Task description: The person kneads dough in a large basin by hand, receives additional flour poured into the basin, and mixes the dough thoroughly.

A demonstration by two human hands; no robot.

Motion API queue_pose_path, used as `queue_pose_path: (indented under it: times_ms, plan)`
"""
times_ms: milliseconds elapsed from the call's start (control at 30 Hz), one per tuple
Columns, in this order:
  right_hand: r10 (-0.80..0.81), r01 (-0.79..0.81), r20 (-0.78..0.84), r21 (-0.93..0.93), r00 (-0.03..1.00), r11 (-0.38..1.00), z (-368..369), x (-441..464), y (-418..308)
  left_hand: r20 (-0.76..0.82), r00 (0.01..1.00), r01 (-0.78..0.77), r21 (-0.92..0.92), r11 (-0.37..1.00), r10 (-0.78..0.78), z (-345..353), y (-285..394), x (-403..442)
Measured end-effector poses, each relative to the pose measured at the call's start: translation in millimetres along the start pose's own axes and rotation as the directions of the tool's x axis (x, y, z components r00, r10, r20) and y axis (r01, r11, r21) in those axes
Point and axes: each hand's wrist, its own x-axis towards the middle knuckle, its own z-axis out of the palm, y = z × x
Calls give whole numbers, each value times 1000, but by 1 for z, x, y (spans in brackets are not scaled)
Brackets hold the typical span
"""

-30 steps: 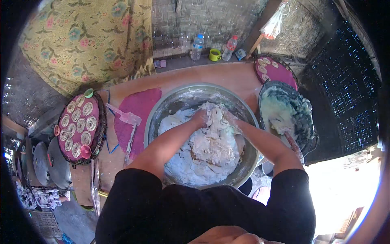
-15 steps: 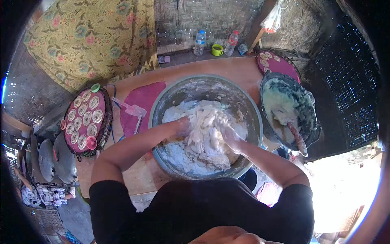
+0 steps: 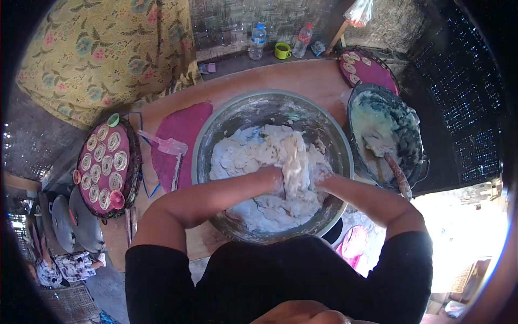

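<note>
A: Where did the dough [image 3: 270,148] lie?

B: Inside the large basin [image 3: 253,108], upon the table [image 3: 237,80].

A: And the hands?

B: The left hand [image 3: 275,179] and right hand [image 3: 320,177] were slightly apart, both in contact with the dough. Finger closure could not be determined, the fingers being largely obscured.

A: The surroundings?

B: A tray [image 3: 135,156] of coiled pieces [image 3: 107,163] lay at left; a dark pan [image 3: 414,157] with a long-handled utensil [image 3: 398,175] stood just beside the basin, at right.

Two bottles [image 3: 257,43] [image 3: 303,41], one cup [image 3: 282,51], one basin [image 3: 197,154] and two pink-lined trays [image 3: 135,162] [image 3: 379,78] are visible.
</note>
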Motion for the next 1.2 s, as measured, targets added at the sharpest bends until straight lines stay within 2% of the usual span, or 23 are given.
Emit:
queue_pose_path:
  times_ms: [33, 67, 100, 133, 200, 333, 400, 433, 500, 533, 600, 633, 700, 767, 833, 900, 933, 1000, 1033, 1100, 1167, 1200]
  plan:
    - [17, -17, -5, 6, 1000, 1000, -2, 9, 7, 4, 1000, -7, 0, 1000, 7, 1, -8, 14]
    - [28, -28, -14, 18, 1000, 999, -3, 17, 12, -203, 976, -76, 11, 997, 77, 8, -21, 36]
    - [40, -39, -25, 28, 999, 999, -4, 26, 17, -401, 905, -143, 36, 989, 145, 15, -33, 57]
    - [52, -51, -32, 35, 998, 998, -6, 33, 21, -402, 903, -151, 36, 988, 153, 16, -42, 74]
    - [88, -84, -59, 67, 994, 994, -4, 57, 29, -712, 670, -231, 69, 970, 211, 13, -56, 100]
    - [169, -154, -105, 134, 980, 979, 0, 94, 34, -763, 625, -145, 94, 985, 165, -2, -69, 107]
    - [199, -175, -122, 181, 972, 968, 3, 101, 32, -821, 570, -81, -19, 997, 30, -6, -67, 95]
    - [207, -179, -128, 201, 970, 963, 6, 102, 29, -825, 564, -73, -13, 997, 30, -3, -68, 94]
    - [204, -162, -137, 272, 969, 949, 14, 98, 22, -836, 546, -282, -239, 929, -50, 2, -76, 104]
    - [198, -147, -139, 312, 970, 939, 16, 92, 18, -840, 540, -278, -229, 933, -45, 5, -79, 106]
    - [144, -72, -146, 415, 979, 907, 21, 72, 6, -787, 557, -210, 175, 962, 265, 10, -85, 102]
    - [108, -26, -150, 468, 983, 883, 21, 60, -4, -791, 553, -202, 178, 963, 262, 11, -81, 87]
    - [30, 67, -165, 549, 986, 833, 14, 29, -25, -534, 843, -66, 26, 998, 69, 13, -61, 34]
    - [-40, 139, -188, 553, 981, 821, 2, -1, -49, -428, 903, -26, 54, 998, 46, 23, -51, -7]
    - [-91, 189, -228, 454, 969, 871, -17, -34, -70, -447, 889, -84, 47, 995, 96, 37, -38, -55]
    - [-109, 195, -285, 295, 952, 935, -35, -59, -87, -317, 940, -140, -27, 990, 124, 31, -16, -107]
    - [-110, 186, -310, 228, 944, 956, -39, -65, -87, -320, 940, -136, -34, 990, 118, 30, -14, -119]
    - [-132, 183, -379, 101, 916, 978, -22, -40, -60, -568, 812, -229, -103, 968, 132, 31, -13, -134]
    - [-149, 172, -418, 19, 896, 985, -6, -17, -37, -539, 841, -146, -154, 977, 41, 26, -17, -130]
    - [-228, 240, -376, -16, 898, 971, -31, 19, -14, -553, 831, -75, -223, 972, -63, 1, -26, -112]
    - [-123, 187, -255, 240, 959, 953, -64, 50, -5, -554, 811, -7, -329, 944, -188, -22, -39, -87]
    - [34, 51, -234, 351, 972, 935, -64, 72, 3, -561, 805, -2, -327, 945, -192, -24, -45, -75]
